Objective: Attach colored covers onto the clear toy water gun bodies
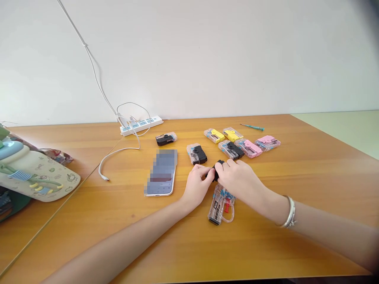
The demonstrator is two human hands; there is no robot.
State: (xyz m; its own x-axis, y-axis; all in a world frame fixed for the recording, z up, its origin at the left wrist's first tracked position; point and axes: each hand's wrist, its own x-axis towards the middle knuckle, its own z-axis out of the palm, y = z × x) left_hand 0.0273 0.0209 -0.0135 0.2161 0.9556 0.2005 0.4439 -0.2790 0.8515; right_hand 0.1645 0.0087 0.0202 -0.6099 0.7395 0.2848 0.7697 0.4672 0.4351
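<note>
Both hands meet at the black top part of a clear mini water gun (217, 205), unfolded on the table. My left hand (197, 182) is closed, pinching the black part's left side between thumb and fingers. From the other side my right hand (233, 173) grips the same part with its fingers curled over it, hiding much of it. The gun's clear handle points toward me, with a red piece and a loop-shaped guard at its right. Just beyond my hands lie a folded black water gun (197, 154) and another black one (231, 150).
Yellow water guns (233, 134) and pink ones (250, 148) lie farther back, near a screwdriver (253, 127). A phone (161, 173) lies left of my hands. A power strip (142, 125) with a white cable (118, 150) sits by the wall; a bottle (41, 173) leans at far left.
</note>
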